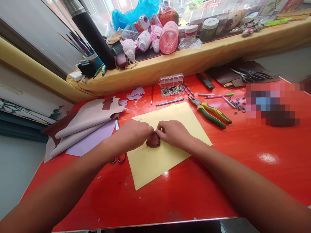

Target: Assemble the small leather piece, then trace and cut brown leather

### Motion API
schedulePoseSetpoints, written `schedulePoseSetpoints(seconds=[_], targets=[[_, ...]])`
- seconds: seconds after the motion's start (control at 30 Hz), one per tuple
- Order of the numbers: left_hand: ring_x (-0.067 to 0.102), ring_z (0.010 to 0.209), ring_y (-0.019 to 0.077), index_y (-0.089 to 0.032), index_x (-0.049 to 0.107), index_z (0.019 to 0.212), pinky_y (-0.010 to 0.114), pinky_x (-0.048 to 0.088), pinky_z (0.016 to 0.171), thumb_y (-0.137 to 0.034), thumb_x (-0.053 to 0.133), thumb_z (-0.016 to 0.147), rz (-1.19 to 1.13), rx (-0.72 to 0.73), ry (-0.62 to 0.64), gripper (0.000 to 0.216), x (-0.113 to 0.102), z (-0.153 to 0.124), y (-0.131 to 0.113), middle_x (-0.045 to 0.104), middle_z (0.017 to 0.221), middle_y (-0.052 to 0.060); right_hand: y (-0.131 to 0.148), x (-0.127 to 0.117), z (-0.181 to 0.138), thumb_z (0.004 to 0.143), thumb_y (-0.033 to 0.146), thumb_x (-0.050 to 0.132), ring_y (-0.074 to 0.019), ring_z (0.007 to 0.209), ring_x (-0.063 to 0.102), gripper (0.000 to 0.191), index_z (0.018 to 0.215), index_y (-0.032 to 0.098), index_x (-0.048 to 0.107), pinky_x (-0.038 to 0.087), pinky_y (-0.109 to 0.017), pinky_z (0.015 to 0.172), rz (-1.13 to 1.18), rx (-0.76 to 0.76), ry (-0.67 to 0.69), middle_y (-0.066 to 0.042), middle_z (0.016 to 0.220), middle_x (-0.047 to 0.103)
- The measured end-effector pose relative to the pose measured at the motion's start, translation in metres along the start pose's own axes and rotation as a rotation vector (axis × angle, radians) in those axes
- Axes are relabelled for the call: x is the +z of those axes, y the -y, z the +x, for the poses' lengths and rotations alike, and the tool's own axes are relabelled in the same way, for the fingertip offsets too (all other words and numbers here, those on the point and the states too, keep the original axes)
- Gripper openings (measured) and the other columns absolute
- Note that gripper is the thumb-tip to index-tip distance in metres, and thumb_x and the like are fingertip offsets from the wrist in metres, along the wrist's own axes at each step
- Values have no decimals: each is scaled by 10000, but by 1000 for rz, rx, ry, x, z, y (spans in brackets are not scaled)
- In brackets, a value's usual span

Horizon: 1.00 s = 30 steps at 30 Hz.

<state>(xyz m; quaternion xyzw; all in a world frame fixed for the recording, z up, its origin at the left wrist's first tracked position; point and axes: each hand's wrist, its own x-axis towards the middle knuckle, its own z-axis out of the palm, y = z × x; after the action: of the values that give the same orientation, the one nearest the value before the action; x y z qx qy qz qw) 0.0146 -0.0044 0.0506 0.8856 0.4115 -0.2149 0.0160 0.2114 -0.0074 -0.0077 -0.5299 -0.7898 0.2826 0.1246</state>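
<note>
A small dark brown leather piece (153, 141) rests on a pale yellow sheet (167, 155) in the middle of the red table (218, 181). My left hand (132, 134) and my right hand (173, 132) meet over the piece. Both pinch its upper edge with closed fingers. What the fingertips press between them is too small to make out. Scissors (118, 158) lie partly under my left wrist, at the sheet's left edge.
Sheets of beige and brown leather (87, 124) lie at the left. Green-and-yellow pliers (211, 111), pens, a clear box of small metal parts (172, 84) and loose rings (238, 104) lie beyond the sheet. A raised yellow shelf (194, 61) behind holds pink figures, jars and brushes.
</note>
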Motion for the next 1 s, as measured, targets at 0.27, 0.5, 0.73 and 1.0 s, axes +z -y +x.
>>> schedulePoseSetpoints(seconds=[0.27,0.5,0.73,1.0], targets=[[682,759,206,-249,779,1088,292,390,647,-247,479,1024,-65,-37,-17,306,1,-2,3,767,917,70,0,-1,0,984,339,626,-191,754,665,179,955,232,767,326,-291,617,6,-1,-1,-25,905,803],[690,767,208,-257,776,1107,286,399,652,-280,467,1045,-83,-40,-43,315,4,-3,5,769,920,71,2,-3,-1,985,337,625,-200,785,683,183,958,231,772,340,-291,623,6,8,5,-34,933,809],[699,792,216,-255,775,1110,288,411,658,-278,460,1040,-89,-25,-40,323,3,-2,6,766,920,75,3,-4,-2,994,329,618,-199,800,689,187,967,229,773,346,-289,629,1,13,13,-36,953,810],[684,748,200,-242,768,1070,283,387,625,-264,470,1031,-71,-16,-42,301,0,-2,4,753,895,69,3,-4,-1,990,337,616,-197,781,676,189,956,230,768,346,-296,624,8,10,11,-31,930,805]])
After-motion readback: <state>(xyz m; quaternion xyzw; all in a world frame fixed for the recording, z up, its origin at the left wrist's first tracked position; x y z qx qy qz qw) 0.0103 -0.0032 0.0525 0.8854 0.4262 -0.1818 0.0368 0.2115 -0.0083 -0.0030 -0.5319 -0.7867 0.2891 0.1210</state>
